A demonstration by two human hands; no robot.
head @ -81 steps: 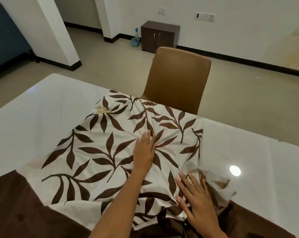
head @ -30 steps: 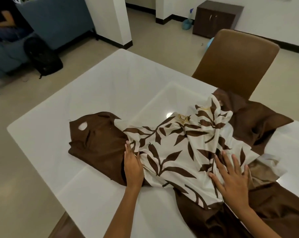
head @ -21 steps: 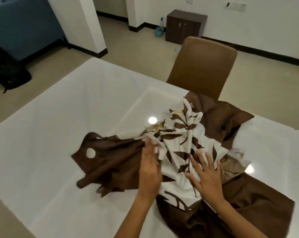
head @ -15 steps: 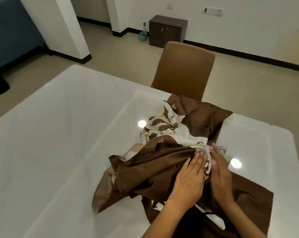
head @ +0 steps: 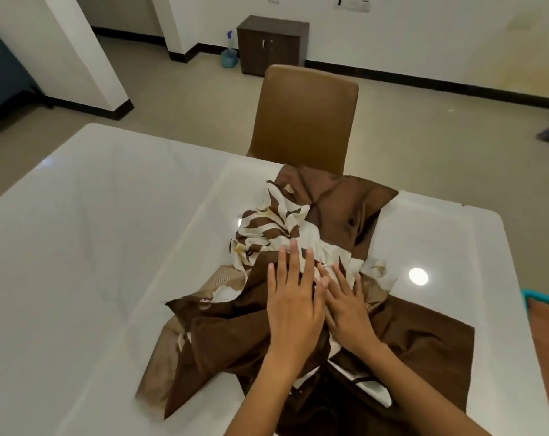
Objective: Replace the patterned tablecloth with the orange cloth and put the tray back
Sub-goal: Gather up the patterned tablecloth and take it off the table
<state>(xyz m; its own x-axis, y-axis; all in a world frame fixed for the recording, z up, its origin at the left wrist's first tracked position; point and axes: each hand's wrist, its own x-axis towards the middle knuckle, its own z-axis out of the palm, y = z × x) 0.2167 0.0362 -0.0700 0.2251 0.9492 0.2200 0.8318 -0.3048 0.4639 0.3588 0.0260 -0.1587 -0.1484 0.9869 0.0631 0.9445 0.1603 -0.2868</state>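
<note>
On white surface (head: pixel 78 247), centre-right: patterned tablecloth (head: pixel 267 221), now bunched vs spread flat 2.7 s ago. Left hand (head: pixel 293 306), right hand (head: pixel 348 306) flat, fingers extended, pressing cloth, not gripping. No legible writing.

My left hand (head: pixel 293 313) and right hand (head: pixel 348 309) lie palms-down, fingers spread, side by side, touching; forearms extended forward.

Glossy white table (head: pixel 93 247); matt tablecloth (head: pixel 339 209) (possibly cotton).
</note>
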